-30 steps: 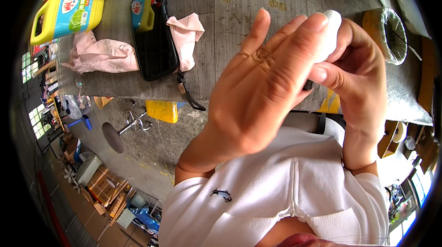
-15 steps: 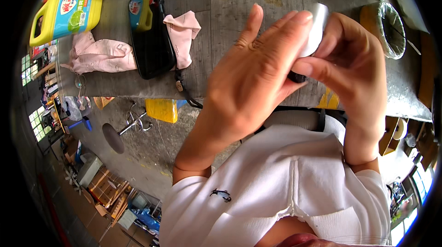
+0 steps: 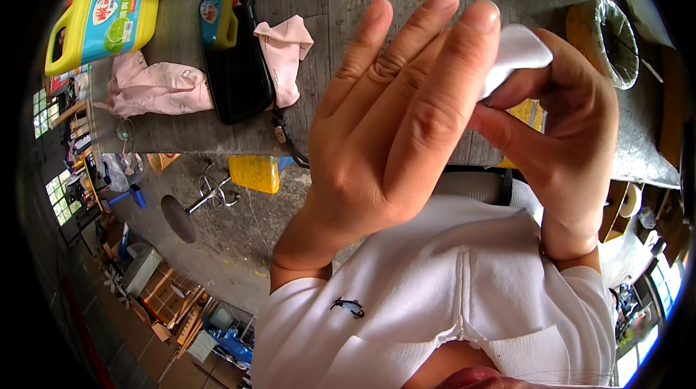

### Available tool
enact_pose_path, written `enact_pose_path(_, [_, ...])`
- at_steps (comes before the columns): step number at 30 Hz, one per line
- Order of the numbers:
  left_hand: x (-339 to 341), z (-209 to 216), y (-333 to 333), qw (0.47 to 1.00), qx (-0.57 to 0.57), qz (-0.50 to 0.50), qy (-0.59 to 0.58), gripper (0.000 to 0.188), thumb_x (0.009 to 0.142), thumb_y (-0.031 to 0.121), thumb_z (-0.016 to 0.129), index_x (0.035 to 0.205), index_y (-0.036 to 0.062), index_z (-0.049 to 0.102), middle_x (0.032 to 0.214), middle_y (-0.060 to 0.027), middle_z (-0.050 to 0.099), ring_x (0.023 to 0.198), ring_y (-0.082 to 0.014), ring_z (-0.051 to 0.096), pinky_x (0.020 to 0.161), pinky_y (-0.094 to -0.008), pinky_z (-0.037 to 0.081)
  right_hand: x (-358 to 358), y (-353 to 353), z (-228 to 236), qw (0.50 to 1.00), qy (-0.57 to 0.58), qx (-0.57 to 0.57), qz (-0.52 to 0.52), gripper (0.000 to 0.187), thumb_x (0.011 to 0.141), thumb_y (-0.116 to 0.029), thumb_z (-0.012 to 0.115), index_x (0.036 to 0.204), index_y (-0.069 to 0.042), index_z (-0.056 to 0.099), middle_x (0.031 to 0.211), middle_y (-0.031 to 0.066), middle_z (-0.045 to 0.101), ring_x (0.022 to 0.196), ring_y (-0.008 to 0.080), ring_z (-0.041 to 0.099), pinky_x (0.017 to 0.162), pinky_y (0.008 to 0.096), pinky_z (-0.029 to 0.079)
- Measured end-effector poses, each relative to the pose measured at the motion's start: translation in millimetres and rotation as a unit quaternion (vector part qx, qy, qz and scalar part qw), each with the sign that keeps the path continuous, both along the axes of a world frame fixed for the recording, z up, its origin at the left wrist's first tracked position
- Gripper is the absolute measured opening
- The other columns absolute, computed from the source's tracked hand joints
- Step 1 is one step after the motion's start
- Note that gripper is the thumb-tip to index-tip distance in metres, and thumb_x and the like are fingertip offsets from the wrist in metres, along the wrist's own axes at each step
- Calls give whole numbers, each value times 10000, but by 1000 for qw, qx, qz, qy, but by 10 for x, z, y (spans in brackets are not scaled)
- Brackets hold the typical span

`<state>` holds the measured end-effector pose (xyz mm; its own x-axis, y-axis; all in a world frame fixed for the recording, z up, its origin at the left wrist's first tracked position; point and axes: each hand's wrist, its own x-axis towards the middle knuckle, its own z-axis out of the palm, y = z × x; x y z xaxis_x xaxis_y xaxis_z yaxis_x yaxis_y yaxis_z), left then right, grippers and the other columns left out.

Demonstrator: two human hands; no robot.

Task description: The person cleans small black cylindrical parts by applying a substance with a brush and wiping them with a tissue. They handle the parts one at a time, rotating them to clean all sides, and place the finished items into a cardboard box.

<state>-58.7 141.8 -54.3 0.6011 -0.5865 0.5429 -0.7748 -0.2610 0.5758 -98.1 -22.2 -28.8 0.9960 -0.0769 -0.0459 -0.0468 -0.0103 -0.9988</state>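
Note:
My right hand [image 3: 569,110] pinches a smooth white piece [image 3: 518,55] between thumb and fingers, above the bench. It has a pale, slightly shiny surface and a rounded edge; its kind is not clear. Back up, my left hand [image 3: 399,121] lies alongside, its fingers stretched out and slightly apart. Its index finger overlaps the near side of the white piece and hides part of it. The left thumb and palm are out of sight, so any grip on that side is hidden.
Left on the grey bench [image 3: 348,34] a black phone [image 3: 239,73] rests on a pink cloth [image 3: 163,88], beside a yellow jug [image 3: 119,15]. A lined bin [image 3: 609,41] stands at the right. Beyond the bench edge are a stool [image 3: 179,218] and a yellow container [image 3: 254,174].
My left hand has turned flatter, its fingers stretching farther out. The white piece has tilted toward the right, and the dark bit seen beneath it earlier is now hidden.

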Motion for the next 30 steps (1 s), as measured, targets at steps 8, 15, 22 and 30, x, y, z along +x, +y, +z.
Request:
enact_pose_path(8, [-4,-172,-10,941,-234,-113,216,971,551,34,853,1324,-98,280,1225,-233,525,1184,-304,491,1067,-417,309,29,-125,-283,908,177,369,89,472,513,-117,879,863,-38,573,871,34,624,793,123,600,738,233,470])
enact_pose_path(15, [-18,-103,-27,986,-94,-52,126,868,561,-82,770,1306,-97,325,1210,-228,540,1155,-296,523,1059,-415,310,-24,-104,-152,980,95,172,41,296,636,11,784,745,-54,517,791,44,607,739,102,582,709,240,470])
enact_pose_path(22, [7,-183,-14,990,-107,-42,79,819,563,-67,795,1266,-94,375,1237,-221,516,1180,-301,496,1059,-417,312,54,-131,-114,966,125,218,64,322,630,-33,808,683,-75,493,799,40,619,752,103,583,716,243,472])
enact_pose_path(30, [27,-371,-177,878,-376,-192,224,1171,433,295,926,1329,-61,261,1216,-91,519,1132,-233,510,995,-343,386,28,-155,-461,904,179,374,105,627,638,-228,830,1132,2,520,1084,104,597,1004,183,589,916,333,454])
